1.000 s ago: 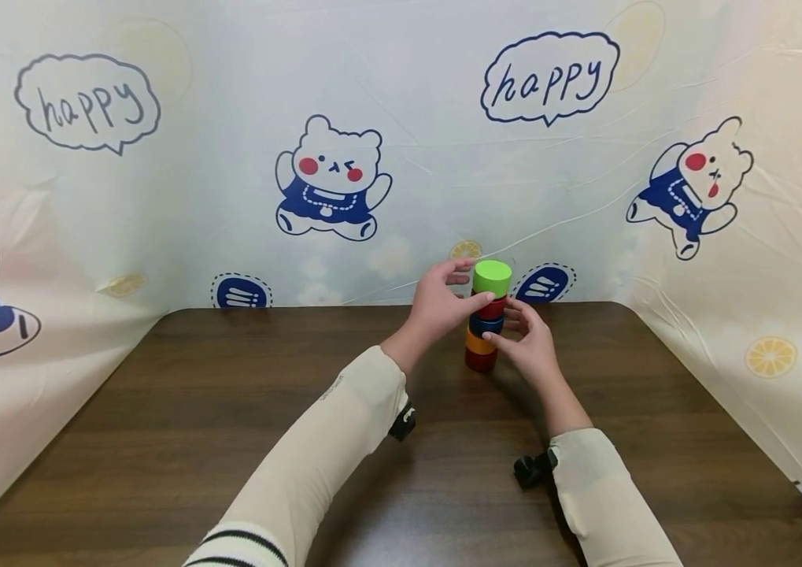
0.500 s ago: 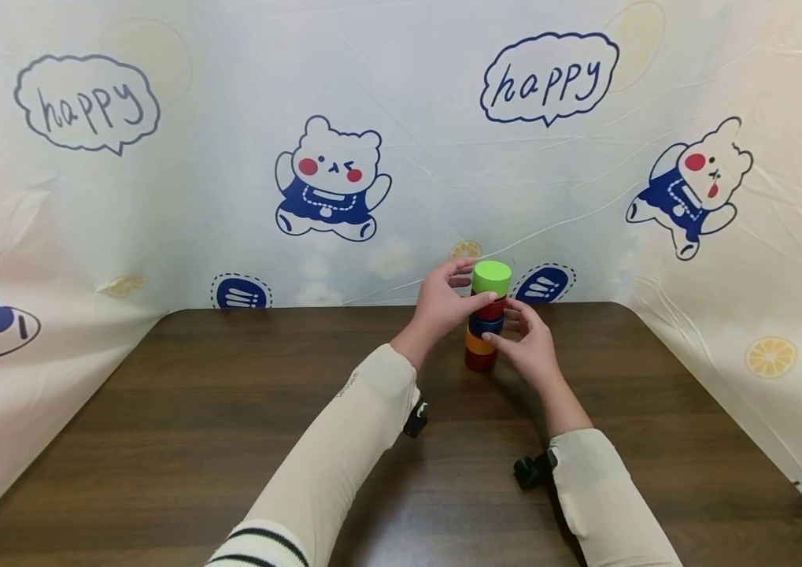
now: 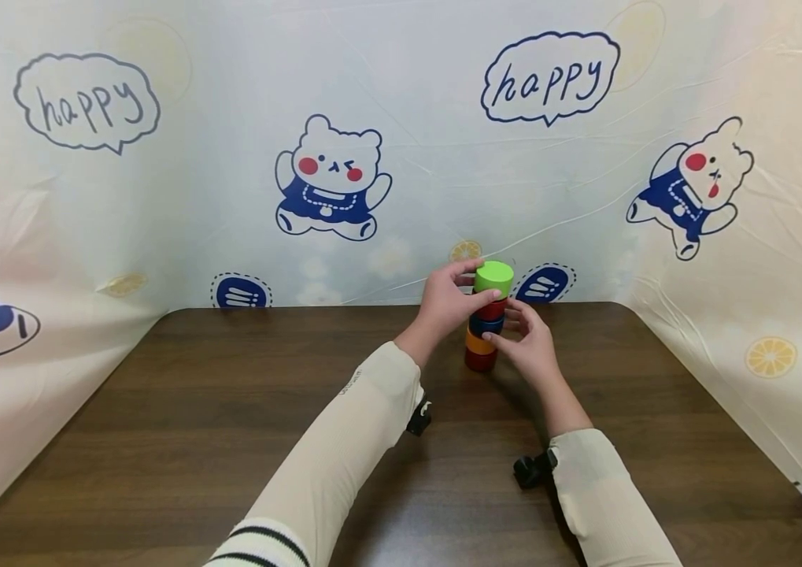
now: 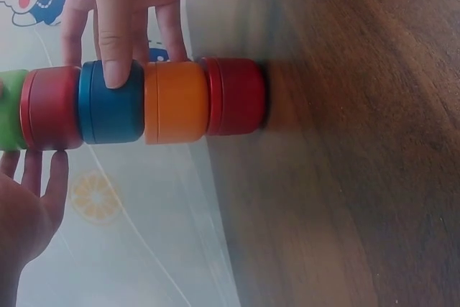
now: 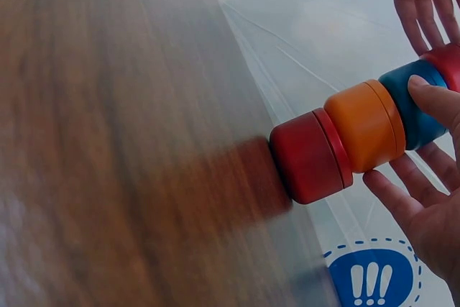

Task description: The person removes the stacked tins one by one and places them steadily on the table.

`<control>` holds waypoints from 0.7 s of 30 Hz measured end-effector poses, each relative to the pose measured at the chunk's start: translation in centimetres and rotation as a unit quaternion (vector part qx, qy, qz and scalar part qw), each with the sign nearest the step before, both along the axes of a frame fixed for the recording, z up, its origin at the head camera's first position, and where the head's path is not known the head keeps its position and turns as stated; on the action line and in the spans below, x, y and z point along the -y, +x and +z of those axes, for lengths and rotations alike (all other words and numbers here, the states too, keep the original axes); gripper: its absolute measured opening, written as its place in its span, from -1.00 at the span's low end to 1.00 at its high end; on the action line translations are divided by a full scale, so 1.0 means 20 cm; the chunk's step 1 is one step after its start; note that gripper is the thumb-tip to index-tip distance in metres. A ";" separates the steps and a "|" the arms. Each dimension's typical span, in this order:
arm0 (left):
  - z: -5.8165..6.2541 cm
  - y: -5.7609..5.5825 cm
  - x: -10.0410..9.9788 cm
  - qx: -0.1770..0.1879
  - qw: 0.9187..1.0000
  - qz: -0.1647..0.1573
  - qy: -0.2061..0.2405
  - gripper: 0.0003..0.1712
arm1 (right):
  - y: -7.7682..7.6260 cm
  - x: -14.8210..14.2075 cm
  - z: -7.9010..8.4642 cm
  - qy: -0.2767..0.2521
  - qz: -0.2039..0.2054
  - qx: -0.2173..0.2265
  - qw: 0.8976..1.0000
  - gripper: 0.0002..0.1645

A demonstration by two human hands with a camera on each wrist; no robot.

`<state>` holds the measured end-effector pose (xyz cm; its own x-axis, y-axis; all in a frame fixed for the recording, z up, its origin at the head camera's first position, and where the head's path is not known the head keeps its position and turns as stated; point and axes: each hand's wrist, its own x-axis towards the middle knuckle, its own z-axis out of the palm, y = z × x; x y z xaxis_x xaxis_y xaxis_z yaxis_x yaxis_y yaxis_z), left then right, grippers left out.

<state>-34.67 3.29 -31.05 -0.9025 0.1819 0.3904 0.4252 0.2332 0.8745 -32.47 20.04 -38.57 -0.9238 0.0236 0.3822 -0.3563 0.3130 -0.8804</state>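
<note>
Five colours' worth of small round lidded canisters stand in one upright column near the table's back edge. A red canister [image 5: 307, 159] is at the bottom, then an orange canister [image 4: 176, 102], a blue canister [image 4: 115, 116], another red canister [image 4: 56, 109] and a green canister [image 3: 494, 279] on top. My left hand [image 3: 443, 301] holds the green canister between thumb and fingers, with fingertips also by the upper red one. Lower down, my right hand [image 3: 532, 346] steadies the column, its thumb on the blue canister and its fingers round the far side.
A brown wood-grain table [image 3: 230, 441] carries the column. Behind it and at both sides hangs a pale printed cloth [image 3: 436, 157] with bears and lettering, close to the column. A black wrist camera [image 3: 534, 470] sits under the right forearm.
My left hand and forearm have shifted a little to the right. The green canister has moved very slightly right with it. My right hand and the lower canisters have stayed put.
</note>
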 end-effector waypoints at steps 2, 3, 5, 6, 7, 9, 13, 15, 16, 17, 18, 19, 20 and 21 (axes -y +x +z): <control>0.00 0.01 0.00 0.001 1.000 -0.001 0.001 -0.37 | 0.00 0.00 0.00 0.001 -0.001 0.001 1.000 -0.24; 0.01 0.01 0.00 0.002 1.000 -0.001 0.000 -0.37 | 0.00 0.00 0.00 0.002 -0.001 0.001 1.000 -0.23; 0.01 0.01 0.00 0.004 1.000 -0.002 0.002 -0.36 | 0.00 0.00 0.00 0.002 -0.001 0.002 1.000 -0.23; 0.01 0.01 0.01 0.006 1.000 -0.001 0.002 -0.36 | 0.00 0.00 0.00 0.002 0.000 0.002 1.000 -0.23; 0.01 0.01 0.01 0.007 1.000 0.001 0.002 -0.37 | 0.00 0.00 0.00 0.002 0.000 0.002 1.000 -0.23; 0.01 0.01 0.01 0.011 1.000 0.004 0.003 -0.38 | 0.00 0.00 0.00 0.001 0.002 0.002 1.000 -0.24; 0.01 0.01 0.02 0.016 1.000 0.008 0.006 -0.39 | 0.00 0.00 0.00 -0.003 0.005 -0.001 1.000 -0.24; 0.02 0.01 0.02 0.019 1.000 0.008 0.008 -0.39 | 0.00 0.00 0.00 -0.004 0.005 -0.002 1.000 -0.23; 0.02 0.01 0.02 0.019 1.000 0.007 0.009 -0.38 | 0.00 0.00 0.00 -0.004 0.004 -0.003 1.000 -0.23; 0.02 0.01 0.02 0.020 1.000 0.007 0.011 -0.39 | 0.00 0.00 0.00 -0.004 0.003 -0.002 1.000 -0.24; 0.02 0.01 0.03 0.019 1.000 0.008 0.012 -0.39 | 0.00 0.00 0.00 -0.003 0.003 -0.002 1.000 -0.24; 0.02 0.01 0.03 0.018 1.000 0.009 0.012 -0.39 | 0.00 0.00 0.00 -0.002 0.002 -0.001 1.000 -0.23; 0.03 0.01 0.03 0.017 1.000 0.009 0.013 -0.39 | 0.00 0.00 0.00 -0.001 0.002 0.000 1.000 -0.23; 0.03 0.01 0.03 0.015 1.000 0.009 0.014 -0.39 | 0.00 0.00 0.00 -0.001 0.001 0.000 1.000 -0.23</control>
<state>-34.39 2.63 -30.54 -0.9169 0.1540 0.3683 0.3949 0.2160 0.8930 -32.45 20.06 -38.61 -0.9236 0.0227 0.3828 -0.3575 0.3104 -0.8809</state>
